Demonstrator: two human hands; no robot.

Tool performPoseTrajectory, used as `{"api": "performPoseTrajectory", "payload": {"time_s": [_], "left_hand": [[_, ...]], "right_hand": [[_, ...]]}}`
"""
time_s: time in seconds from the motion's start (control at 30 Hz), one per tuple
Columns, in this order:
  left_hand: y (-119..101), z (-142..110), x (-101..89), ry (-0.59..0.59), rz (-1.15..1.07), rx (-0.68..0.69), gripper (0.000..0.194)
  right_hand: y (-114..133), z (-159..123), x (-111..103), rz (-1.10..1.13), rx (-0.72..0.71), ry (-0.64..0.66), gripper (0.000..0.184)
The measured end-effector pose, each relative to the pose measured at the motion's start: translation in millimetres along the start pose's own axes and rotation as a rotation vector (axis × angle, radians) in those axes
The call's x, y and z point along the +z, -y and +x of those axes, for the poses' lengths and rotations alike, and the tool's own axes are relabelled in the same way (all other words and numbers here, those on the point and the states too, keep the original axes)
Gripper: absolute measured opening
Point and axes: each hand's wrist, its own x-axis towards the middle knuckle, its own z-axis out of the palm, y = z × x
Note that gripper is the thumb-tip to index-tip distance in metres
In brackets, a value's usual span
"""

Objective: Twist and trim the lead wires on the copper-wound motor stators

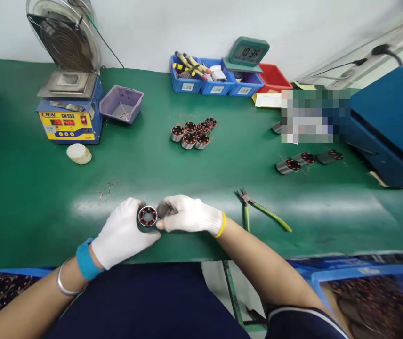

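Observation:
My left hand (125,233), in a white glove, is wrapped round a motor stator (148,216) with copper windings in a ring. The stator's open face points up at me, just above the green bench's front part. My right hand (183,214), also gloved, is at the stator's right side with thumb and fingers drawn together; whether a thin wire sits between them I cannot make out. Green-handled cutting pliers (246,200) lie with jaws apart to the right. Loose copper wire scraps (107,190) lie beyond my left hand.
Several stators (189,140) stand mid-bench, and more (289,165) lie at right. At back left are a solder pot (68,117), a purple tray (122,103) and a white round block (79,154). Blue bins (187,85) and a clock (249,51) line the wall. A stator crate (367,270) is lower right.

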Motion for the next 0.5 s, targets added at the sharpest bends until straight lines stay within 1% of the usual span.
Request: {"api": "performPoseTrajectory", "payload": {"time_s": [0.03, 0.1, 0.17, 0.27, 0.33, 0.43, 0.5], "left_hand": [[-1, 0, 2.2, -0.002, 0.027, -0.005, 0.029], [-2, 2, 5.9, -0.017, 0.050, -0.002, 0.020], [-1, 2, 7.8, -0.028, 0.042, 0.015, 0.019], [1, 2, 10.0, -0.037, 0.032, 0.025, 0.020], [1, 0, 12.3, -0.054, 0.067, 0.038, 0.020], [0, -2, 15.1, -0.106, 0.160, 0.097, 0.020], [0, -5, 13.7, -0.132, 0.169, 0.144, 0.023]], "right_hand": [[2, 5, 1, -0.008, -0.002, 0.013, 0.031], [2, 12, 4, -0.032, -0.017, 0.022, 0.027], [2, 16, 6, -0.066, -0.051, 0.011, 0.026], [4, 11, 10, -0.110, -0.096, -0.014, 0.024], [10, 5, 12, -0.153, -0.068, -0.054, 0.023], [18, -4, 15, -0.230, -0.012, -0.118, 0.023], [19, -9, 18, -0.190, -0.019, -0.128, 0.024]]}}
